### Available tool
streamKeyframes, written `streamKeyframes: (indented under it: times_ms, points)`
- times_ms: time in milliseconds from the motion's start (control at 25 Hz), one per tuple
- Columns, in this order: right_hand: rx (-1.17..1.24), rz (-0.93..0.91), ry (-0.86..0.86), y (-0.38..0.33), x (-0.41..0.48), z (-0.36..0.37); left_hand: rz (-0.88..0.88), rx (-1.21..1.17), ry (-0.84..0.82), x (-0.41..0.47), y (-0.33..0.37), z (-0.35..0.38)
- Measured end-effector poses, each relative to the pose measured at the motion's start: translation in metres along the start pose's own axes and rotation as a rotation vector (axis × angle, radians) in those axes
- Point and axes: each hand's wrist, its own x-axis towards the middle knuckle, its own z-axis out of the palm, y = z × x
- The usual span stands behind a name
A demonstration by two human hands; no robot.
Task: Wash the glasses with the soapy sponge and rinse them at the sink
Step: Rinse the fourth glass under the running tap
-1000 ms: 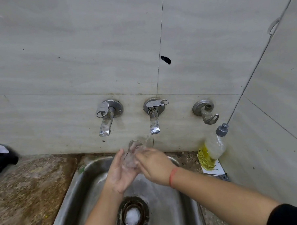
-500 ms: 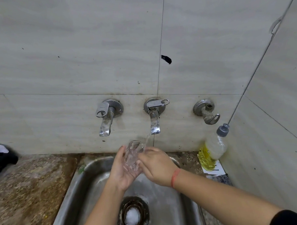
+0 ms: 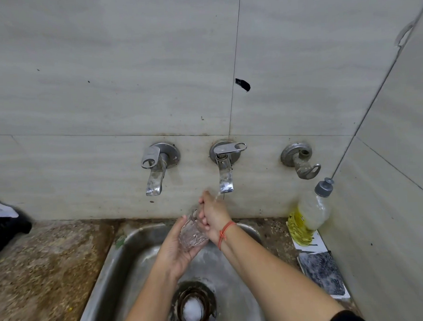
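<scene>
A clear drinking glass [image 3: 192, 234] lies tilted over the steel sink [image 3: 127, 258], cradled in my left hand [image 3: 178, 249], whose fingers curl under it. My right hand [image 3: 214, 216] is against the glass's mouth, its fingers curled over the rim, and its knuckles are raised under the thin stream from the middle tap [image 3: 225, 174]. Water runs onto the right hand. No sponge is in view.
A second tap [image 3: 155, 172] is on the left and a broken fitting [image 3: 300, 161] on the right. A dish soap bottle [image 3: 309, 214] stands at the right corner beside a dark tile [image 3: 324, 274]. Foam sits in the drain [image 3: 192, 309]. Speckled counter [image 3: 40, 265] lies left.
My right hand has risen toward the tap spout and now catches the stream. The glass has tipped lower in my left hand, its base pointing more toward me.
</scene>
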Motion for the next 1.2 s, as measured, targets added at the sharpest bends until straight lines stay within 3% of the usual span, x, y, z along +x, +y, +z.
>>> streamKeyframes:
  times_ms: [160,280,360,440,560,640,720,800,880,920,960,1080,1120,1200]
  points:
    - [-0.101,-0.083,0.118,0.000,0.001,0.012,0.018,-0.015,-0.012,0.000,-0.002,-0.001]
    - [-0.508,-0.233,0.129,0.004,-0.015,0.009,0.027,-0.021,0.017,0.002,-0.005,0.001]
    - [-0.892,-0.483,0.026,0.023,-0.024,0.001,0.014,-0.055,0.044,0.006,-0.005,0.000]
    - [-1.168,-0.743,-0.187,0.039,-0.028,-0.016,-0.032,-0.054,0.048,0.008,-0.001,-0.002]
    - [-1.485,-1.191,-0.486,0.045,-0.011,-0.066,-0.186,0.114,0.050,0.008,0.016,-0.006]
    - [-1.619,-1.500,-0.518,0.041,0.007,-0.093,-0.282,0.236,0.045,0.008,0.023,-0.004]
    - [-1.592,-1.467,-0.388,0.039,0.010,-0.094,-0.275,0.137,0.001,0.006,0.021,0.005]
    - [-1.392,-1.190,-0.177,0.043,-0.007,-0.071,-0.173,-0.043,-0.014,0.010,0.008,0.017]
    - [-1.181,-0.906,-0.149,0.042,-0.022,-0.050,-0.100,-0.120,0.020,0.015,-0.003,0.024]
    - [-1.202,-0.914,-0.214,0.042,-0.025,-0.052,-0.095,-0.108,0.038,0.018,-0.004,0.023]
    - [-1.313,-1.036,-0.301,0.041,-0.025,-0.060,-0.107,-0.059,0.062,0.019,-0.002,0.020]
    - [-1.674,-1.587,-0.460,0.031,0.000,-0.095,-0.221,0.115,0.033,0.015,0.009,0.011]
    - [-1.684,-1.629,-0.436,0.028,0.005,-0.097,-0.212,0.070,0.004,0.013,0.010,0.012]
    - [-1.557,-1.461,-0.286,0.034,-0.003,-0.081,-0.110,-0.088,-0.043,0.011,0.005,0.019]
